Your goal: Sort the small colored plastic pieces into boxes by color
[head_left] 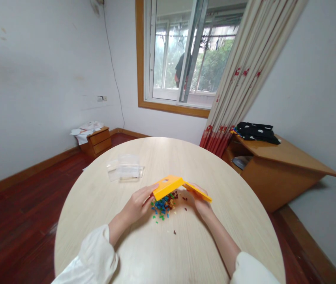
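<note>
Both hands hold an orange box [170,185] upside down and tilted just above a round pale wooden table [144,252]. My left hand [138,203] grips the box's left end, fingers closed on it. My right hand [201,203] holds the right part, an open orange flap, with its fingers partly hidden under it. Beneath the box lies a heap of small blue, green and brown building pieces [163,205]. A few loose brown pieces [174,232] lie nearer to me.
Clear plastic bags [124,170] lie on the table's far left part. A wooden desk [277,165] with dark spotted cloth stands at the right beside a curtain. A small wooden cabinet [96,141] stands on the red floor at left. Someone stands outside the window [182,67].
</note>
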{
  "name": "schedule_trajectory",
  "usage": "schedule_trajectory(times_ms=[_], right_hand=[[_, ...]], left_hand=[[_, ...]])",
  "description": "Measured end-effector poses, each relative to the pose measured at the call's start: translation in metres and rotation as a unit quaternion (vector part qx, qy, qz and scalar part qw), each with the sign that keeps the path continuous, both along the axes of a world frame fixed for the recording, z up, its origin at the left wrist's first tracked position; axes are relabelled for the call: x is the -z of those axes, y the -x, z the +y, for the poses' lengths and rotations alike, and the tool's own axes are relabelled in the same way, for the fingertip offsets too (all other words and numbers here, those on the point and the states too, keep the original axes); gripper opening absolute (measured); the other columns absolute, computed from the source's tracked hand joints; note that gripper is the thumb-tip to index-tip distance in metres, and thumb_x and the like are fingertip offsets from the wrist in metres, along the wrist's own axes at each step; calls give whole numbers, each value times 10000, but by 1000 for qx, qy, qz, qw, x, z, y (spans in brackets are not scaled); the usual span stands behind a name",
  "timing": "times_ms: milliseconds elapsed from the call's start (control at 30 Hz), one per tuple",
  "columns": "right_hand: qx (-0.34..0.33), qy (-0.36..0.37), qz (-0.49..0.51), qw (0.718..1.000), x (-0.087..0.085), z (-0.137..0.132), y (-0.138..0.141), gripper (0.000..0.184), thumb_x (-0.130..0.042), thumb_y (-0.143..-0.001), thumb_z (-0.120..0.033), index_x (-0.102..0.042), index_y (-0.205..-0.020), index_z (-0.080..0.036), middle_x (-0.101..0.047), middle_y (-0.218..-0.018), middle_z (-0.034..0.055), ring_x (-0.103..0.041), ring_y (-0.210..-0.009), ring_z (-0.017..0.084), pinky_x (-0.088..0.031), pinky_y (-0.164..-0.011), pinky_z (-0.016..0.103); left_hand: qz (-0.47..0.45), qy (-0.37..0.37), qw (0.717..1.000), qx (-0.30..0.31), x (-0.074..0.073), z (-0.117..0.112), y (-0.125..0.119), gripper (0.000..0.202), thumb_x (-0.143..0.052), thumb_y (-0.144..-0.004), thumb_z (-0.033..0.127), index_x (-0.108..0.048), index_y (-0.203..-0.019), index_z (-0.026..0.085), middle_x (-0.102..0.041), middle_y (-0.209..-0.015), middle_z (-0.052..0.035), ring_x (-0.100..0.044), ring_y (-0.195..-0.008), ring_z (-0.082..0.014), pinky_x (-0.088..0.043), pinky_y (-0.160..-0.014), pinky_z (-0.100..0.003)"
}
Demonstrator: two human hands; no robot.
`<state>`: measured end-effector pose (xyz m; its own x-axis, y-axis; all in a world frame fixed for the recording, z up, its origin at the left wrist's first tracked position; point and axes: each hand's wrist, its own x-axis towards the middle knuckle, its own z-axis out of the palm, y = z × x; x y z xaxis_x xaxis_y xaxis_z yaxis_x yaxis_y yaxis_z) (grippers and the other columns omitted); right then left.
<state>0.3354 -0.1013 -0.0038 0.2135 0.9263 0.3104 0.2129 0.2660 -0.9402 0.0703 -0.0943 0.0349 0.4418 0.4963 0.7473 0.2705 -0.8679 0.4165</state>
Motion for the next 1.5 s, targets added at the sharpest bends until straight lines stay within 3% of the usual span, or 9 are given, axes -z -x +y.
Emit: schedule_trajectory(times_ms=[133, 367, 600, 767, 900, 1067, 1233, 1367, 1500], right_hand=[[64, -2, 20, 998, -7, -4, 5, 274, -598, -705, -419, -675, -808, -177, -684, -855, 63, -606, -823, 219, -467, -800, 362], [88, -19, 83, 992, -31, -7, 29, 322, -616, -712, -448, -644, -847, -156, -660, -830, 57, -594, -781, 196, -485, -736, 329], [47, -83, 45, 994, -31, -2, 56, 298, -644, -681, -339, -685, -930, -180, -645, -1042, 87, -568, -1016, 225, -448, -911, 380], [65, 24, 180, 981, -31, 12, 61, 414, -647, -663, -475, -663, -932, -160, -673, -922, 88, -618, -908, 232, -547, -671, 339], [62, 63, 193, 977, -28, 28, 60, 443, -705, -577, -476, -651, -859, -139, -679, -908, 104, -647, -822, 230, -537, -542, 279], [51, 60, 125, 989, -29, 57, 47, 375, -651, -601, -468, -632, -798, -149, -691, -885, 103, -650, -749, 230, -530, -487, 286], [66, 48, 91, 993, -48, 106, 23, 278, -645, -621, -381, -623, -787, -159, -680, -895, 80, -629, -800, 223, -543, -517, 292], [69, 56, 56, 994, -61, 144, 11, 178, -626, -643, -288, -615, -755, -150, -668, -837, 67, -614, -732, 192, -533, -515, 295], [52, 82, 18, 995, -57, 167, 13, 87, -633, -631, -212, -620, -678, -140, -655, -695, 48, -586, -641, 170, -512, -521, 298]], left_hand=[[-87, 169, 980, -55, -1, -1, -6, 233, -511, -808, 192, -649, -995, 170, -696, -907, -85, -653, -855, -184, -519, -801, -303], [-283, 395, 873, -52, 0, 2, -25, 259, -609, -741, 378, -594, -822, 132, -641, -638, -23, -608, -575, -138, -495, -596, -257], [-350, 503, 790, 8, 3, -5, -36, 414, -704, -631, 495, -547, -745, 129, -666, -602, -49, -636, -577, -154, -504, -603, -267], [-368, 527, 766, 17, 3, -4, -35, 430, -743, -592, 466, -548, -753, 118, -674, -597, -56, -636, -562, -139, -505, -596, -247], [-378, 551, 744, 17, 5, 0, -33, 435, -767, -569, 435, -548, -760, 111, -677, -604, -61, -637, -556, -131, -512, -592, -234], [-372, 575, 728, 21, 4, 4, -29, 348, -752, -640, 351, -548, -793, 114, -684, -678, -70, -646, -577, -126, -514, -563, -215], [-370, 589, 718, 23, 3, 7, -26, 312, -717, -691, 351, -531, -803, 127, -675, -745, -68, -647, -568, -116, -512, -536, -210], [-375, 564, 735, 19, 6, 11, -22, 403, -714, -653, 440, -523, -830, 133, -655, -694, -38, -631, -530, -119, -500, -510, -220], [-373, 490, 787, -38, 10, 17, -16, 419, -657, -666, 505, -536, -809, 130, -610, -604, 3, -576, -447, -105, -453, -448, -214]])
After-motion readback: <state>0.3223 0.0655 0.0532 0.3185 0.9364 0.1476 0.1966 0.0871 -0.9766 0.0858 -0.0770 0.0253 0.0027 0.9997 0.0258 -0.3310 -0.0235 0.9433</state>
